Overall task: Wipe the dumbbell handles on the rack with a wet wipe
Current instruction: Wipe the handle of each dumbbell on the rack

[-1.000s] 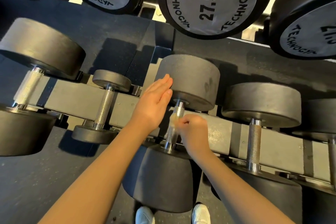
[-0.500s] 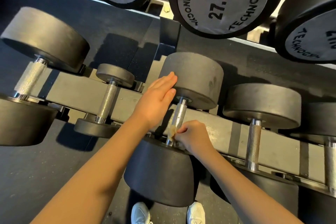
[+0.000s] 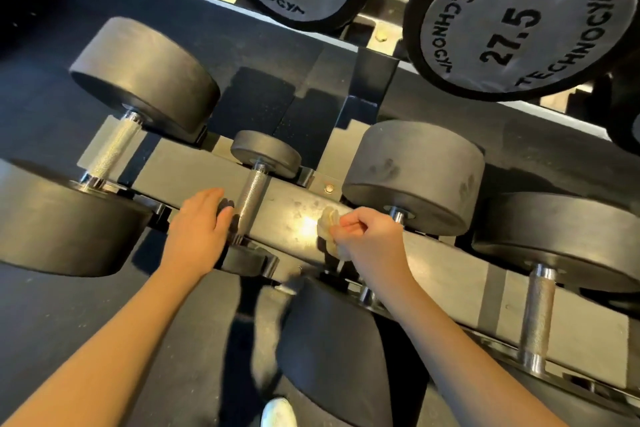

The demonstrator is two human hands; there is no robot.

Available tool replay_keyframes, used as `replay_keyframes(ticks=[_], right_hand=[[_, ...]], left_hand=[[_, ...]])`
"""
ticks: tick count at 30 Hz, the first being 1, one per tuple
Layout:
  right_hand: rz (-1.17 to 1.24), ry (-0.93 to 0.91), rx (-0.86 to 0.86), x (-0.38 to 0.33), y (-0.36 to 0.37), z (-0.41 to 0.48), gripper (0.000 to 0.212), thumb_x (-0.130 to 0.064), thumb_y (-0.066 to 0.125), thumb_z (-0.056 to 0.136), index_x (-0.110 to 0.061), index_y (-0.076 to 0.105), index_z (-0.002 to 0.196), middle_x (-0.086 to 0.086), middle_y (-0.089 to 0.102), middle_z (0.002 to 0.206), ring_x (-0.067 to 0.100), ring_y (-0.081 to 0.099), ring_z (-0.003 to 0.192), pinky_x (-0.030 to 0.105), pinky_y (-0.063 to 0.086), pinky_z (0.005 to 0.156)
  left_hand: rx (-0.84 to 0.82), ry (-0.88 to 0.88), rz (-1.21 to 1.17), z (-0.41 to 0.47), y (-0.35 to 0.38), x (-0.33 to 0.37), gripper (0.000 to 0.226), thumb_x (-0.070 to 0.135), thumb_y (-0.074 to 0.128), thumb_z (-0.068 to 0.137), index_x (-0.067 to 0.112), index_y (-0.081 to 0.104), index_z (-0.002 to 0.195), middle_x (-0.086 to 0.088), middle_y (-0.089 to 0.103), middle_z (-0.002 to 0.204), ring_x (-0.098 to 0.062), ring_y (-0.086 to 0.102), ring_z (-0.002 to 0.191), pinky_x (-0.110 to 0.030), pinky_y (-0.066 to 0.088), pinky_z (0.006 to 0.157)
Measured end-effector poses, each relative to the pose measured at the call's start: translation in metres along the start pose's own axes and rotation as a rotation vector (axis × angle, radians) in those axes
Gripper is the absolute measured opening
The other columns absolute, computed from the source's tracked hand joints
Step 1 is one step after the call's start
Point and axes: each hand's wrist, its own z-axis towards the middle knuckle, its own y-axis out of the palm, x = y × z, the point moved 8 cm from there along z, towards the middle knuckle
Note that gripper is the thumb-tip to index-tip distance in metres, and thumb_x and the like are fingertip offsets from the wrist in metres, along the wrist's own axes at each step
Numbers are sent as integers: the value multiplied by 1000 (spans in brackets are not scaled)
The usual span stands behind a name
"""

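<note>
Head camera, looking down on the lower tier of a gym rack: the person's right hand [image 3: 370, 243], which half a second ago was rubbing the steel bar of the big black rubber-headed dumbbell [image 3: 415, 173], has come off that bar. It now hangs over the grey metal rack beam [image 3: 294, 204], thumb and curled fingers pinching the pale, crumpled wet wipe [image 3: 328, 225]. The wipe sits between the big dumbbell and its smaller neighbour, apparently touching neither handle.

The left hand [image 3: 199, 229] has left the big dumbbell's far head, where it lay flat before. It is now just beside the knurled steel handle [image 3: 252, 198] of the small black dumbbell, fingers loosely extended and holding nothing. Whether the fingertips actually touch the handle cannot be told.

The shift suggests the big dumbbell's bar is finished and the small one is next, the left hand arriving to steady it. Further handles wait at far left [image 3: 114, 146] and far right [image 3: 538, 315]. Above, a grey-faced dumbbell marked 27.5 [image 3: 519, 21] rests on the upper tier.
</note>
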Motion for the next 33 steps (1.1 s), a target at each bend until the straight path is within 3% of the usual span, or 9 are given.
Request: replay_keyframes(ticks=[4, 8, 12, 15, 19, 22, 24, 28, 33], right_hand=[[-79, 7, -28, -7, 33, 13, 10, -9, 63, 85, -12, 66, 76, -5, 55, 61, -2, 52, 48, 11, 41, 45], [-150, -30, -65, -8, 64, 30, 9, -14, 66, 85, -17, 66, 77, -7, 58, 67, 6, 56, 66, 19, 43, 63], [-188, -17, -123, -2, 97, 44, 9, -18, 66, 86, -23, 66, 79, -10, 58, 71, 8, 57, 73, 22, 46, 69], [-157, -24, -106, -1, 114, 59, 10, -18, 66, 86, -21, 67, 77, -6, 62, 75, 13, 62, 80, 32, 54, 81], [-60, 53, -29, 0, 124, 82, 7, -17, 64, 87, -17, 69, 82, -2, 65, 78, 15, 65, 82, 29, 55, 76], [-20, 44, 11, -2, 131, 86, 14, -13, 61, 88, -17, 67, 76, -6, 62, 70, 5, 59, 71, 20, 50, 66], [-100, 13, -26, -1, 138, 75, 13, -16, 61, 90, -18, 66, 79, -12, 59, 70, -3, 55, 69, 8, 39, 62], [-150, -33, -113, 4, 148, 59, 8, -23, 62, 90, -19, 69, 92, -16, 62, 78, -8, 55, 72, 0, 38, 61], [-169, -88, 69, -19, 136, 80, 10, -22, 65, 88, -16, 70, 81, -12, 59, 71, 0, 55, 68, 7, 37, 61]], left_hand=[[-65, -26, -40, 15, 6, -15, 44, 28, 41, 101, 4, 44, 137, -15, 48, 137, -29, 43, 125, -41, 31, 105], [-65, -58, -82, 19, 11, -21, 43, 30, 38, 101, 5, 45, 135, -15, 51, 134, -29, 45, 122, -39, 32, 104], [-107, -116, -96, 18, 12, -25, 51, 42, 30, 98, 4, 49, 126, -16, 55, 125, -29, 48, 115, -38, 33, 97], [-134, -160, -103, 18, 11, -25, 40, 37, 35, 101, 10, 47, 127, -11, 54, 126, -26, 48, 114, -36, 33, 96], [-147, -191, -112, 15, 9, -24, 41, 37, 35, 101, 13, 45, 133, -9, 52, 130, -25, 47, 119, -36, 33, 99], [-158, -212, -114, 15, 10, -27, 45, 38, 34, 101, 15, 40, 139, -7, 48, 138, -23, 43, 126, -35, 30, 104], [-163, -221, -123, 15, 12, -30, 46, 38, 34, 102, 16, 38, 141, -6, 47, 141, -22, 42, 128, -35, 30, 105], [-174, -231, -131, 16, 14, -30, 47, 39, 33, 102, 18, 36, 144, -4, 44, 144, -21, 40, 130, -34, 29, 106], [-187, -277, -148, 18, 20, -36, 49, 41, 30, 102, 23, 32, 147, 0, 36, 151, -20, 34, 137, -36, 25, 114]])
